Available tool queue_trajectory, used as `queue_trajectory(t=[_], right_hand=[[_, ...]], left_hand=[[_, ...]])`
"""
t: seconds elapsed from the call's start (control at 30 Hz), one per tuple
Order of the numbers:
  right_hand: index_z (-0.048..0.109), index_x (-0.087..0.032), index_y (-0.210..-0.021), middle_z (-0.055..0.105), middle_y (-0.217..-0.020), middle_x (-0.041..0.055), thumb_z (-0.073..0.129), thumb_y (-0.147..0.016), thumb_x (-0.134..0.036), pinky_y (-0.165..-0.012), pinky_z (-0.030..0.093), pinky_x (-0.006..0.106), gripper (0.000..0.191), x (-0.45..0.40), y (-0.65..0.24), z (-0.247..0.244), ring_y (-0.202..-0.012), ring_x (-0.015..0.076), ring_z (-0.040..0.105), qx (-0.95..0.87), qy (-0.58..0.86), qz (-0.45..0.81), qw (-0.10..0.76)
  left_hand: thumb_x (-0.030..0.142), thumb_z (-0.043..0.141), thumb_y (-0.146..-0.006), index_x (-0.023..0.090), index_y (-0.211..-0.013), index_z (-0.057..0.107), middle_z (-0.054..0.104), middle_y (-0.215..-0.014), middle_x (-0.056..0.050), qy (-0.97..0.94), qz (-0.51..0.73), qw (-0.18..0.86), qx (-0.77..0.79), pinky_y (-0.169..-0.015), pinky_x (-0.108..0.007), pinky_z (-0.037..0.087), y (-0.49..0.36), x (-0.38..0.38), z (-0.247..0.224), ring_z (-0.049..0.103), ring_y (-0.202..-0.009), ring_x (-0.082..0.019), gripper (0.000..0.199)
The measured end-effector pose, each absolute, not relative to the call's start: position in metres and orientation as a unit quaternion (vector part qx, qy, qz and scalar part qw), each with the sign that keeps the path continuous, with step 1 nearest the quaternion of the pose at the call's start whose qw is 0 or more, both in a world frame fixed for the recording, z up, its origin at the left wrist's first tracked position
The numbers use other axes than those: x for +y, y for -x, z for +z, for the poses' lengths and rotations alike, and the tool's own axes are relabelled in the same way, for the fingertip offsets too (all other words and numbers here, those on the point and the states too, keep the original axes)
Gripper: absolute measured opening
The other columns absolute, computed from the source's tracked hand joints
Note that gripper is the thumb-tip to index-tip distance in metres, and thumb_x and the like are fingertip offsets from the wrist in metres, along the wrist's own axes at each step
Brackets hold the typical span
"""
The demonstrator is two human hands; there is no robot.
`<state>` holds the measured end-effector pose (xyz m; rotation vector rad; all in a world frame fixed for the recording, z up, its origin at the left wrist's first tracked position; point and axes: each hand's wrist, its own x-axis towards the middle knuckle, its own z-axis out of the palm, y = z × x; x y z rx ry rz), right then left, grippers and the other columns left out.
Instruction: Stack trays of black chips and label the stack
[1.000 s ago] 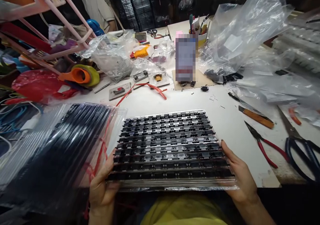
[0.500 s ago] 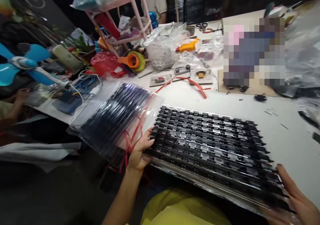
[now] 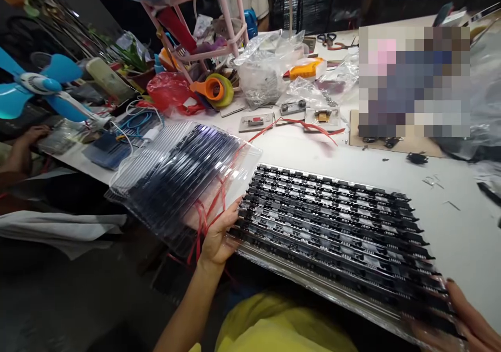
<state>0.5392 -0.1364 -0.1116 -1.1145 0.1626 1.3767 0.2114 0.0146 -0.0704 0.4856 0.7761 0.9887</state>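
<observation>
Left hand [image 3: 217, 237] and right hand [image 3: 475, 313] both have fingers clamped on opposite ends of the clear plastic tray [image 3: 309, 283], which hangs partly over the tabletop [image 3: 376, 172]'s near edge, so imo one end dipping could dump the black pinned parts [image 3: 340, 200]. Red ribbon [image 3: 201, 219] beside the left hand might snag too. Stacked trays [image 3: 172, 179] crowd that side, but there's bare tabletop past the far rim.

head view | position: above the hands [image 3: 217, 235], close | facing: forward and down | across: white tabletop [image 3: 465, 242]
</observation>
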Motion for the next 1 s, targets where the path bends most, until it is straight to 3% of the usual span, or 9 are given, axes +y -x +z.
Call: queue_trajectory(t=[0.13, 0.33, 0.53, 0.7, 1.0], right_hand=[[0.071, -0.039, -0.098, 0.065, -0.114, -0.0048, 0.043, -0.092, -0.022, -0.106, 0.040, 0.033, 0.033, -0.124, -0.530, -0.095, -0.096, 0.0171, 0.066, 0.105, 0.481, 0.582, 0.647], [0.069, -0.034, -0.105, 0.069, -0.108, -0.0017, 0.047, -0.089, -0.020, -0.103, 0.044, 0.037, 0.030, -0.117, -0.527, -0.089, -0.090, 0.0193, 0.069, 0.097, 0.439, 0.583, 0.677], [0.070, -0.026, -0.106, 0.069, -0.108, 0.0025, 0.051, -0.087, -0.021, -0.105, 0.039, 0.044, 0.027, -0.109, -0.519, -0.077, -0.103, 0.0231, 0.064, 0.107, 0.404, 0.598, 0.684], [0.069, -0.027, -0.108, 0.069, -0.110, 0.0014, 0.056, -0.084, -0.019, -0.105, 0.039, 0.045, 0.028, -0.106, -0.515, -0.073, -0.110, 0.0228, 0.060, 0.120, 0.372, 0.595, 0.702], [0.062, -0.030, -0.118, 0.066, -0.117, -0.0013, 0.060, -0.085, -0.025, -0.107, 0.035, 0.043, 0.034, -0.103, -0.516, -0.074, -0.115, 0.0203, 0.057, 0.072, 0.312, 0.629, 0.708]], left_hand=[[0.023, 0.052, -0.082, 0.020, -0.130, 0.050, 0.070, -0.104, -0.006, -0.186, 0.470, 0.792, 0.342, -0.095, -0.039, 0.047, -0.204, 0.010, -0.073, 0.063, -0.105, -0.024, 0.049], [0.013, 0.050, -0.082, 0.023, -0.133, 0.048, 0.072, -0.101, -0.001, -0.174, 0.492, 0.781, 0.342, -0.099, -0.032, 0.045, -0.204, 0.005, -0.071, 0.066, -0.097, -0.017, 0.052], [0.006, 0.048, -0.080, 0.022, -0.140, 0.039, 0.069, -0.110, -0.005, -0.192, 0.466, 0.782, 0.368, -0.102, -0.040, 0.042, -0.207, 0.004, -0.067, 0.062, -0.106, -0.022, 0.062], [0.007, 0.044, -0.083, 0.025, -0.144, 0.031, 0.066, -0.117, -0.006, -0.190, 0.471, 0.772, 0.382, -0.102, -0.042, 0.042, -0.205, 0.005, -0.071, 0.064, -0.103, -0.022, 0.065], [0.007, 0.046, -0.082, 0.030, -0.139, 0.039, 0.066, -0.119, -0.004, -0.169, 0.481, 0.761, 0.402, -0.088, -0.029, 0.053, -0.203, 0.004, -0.074, 0.065, -0.100, -0.020, 0.062]])
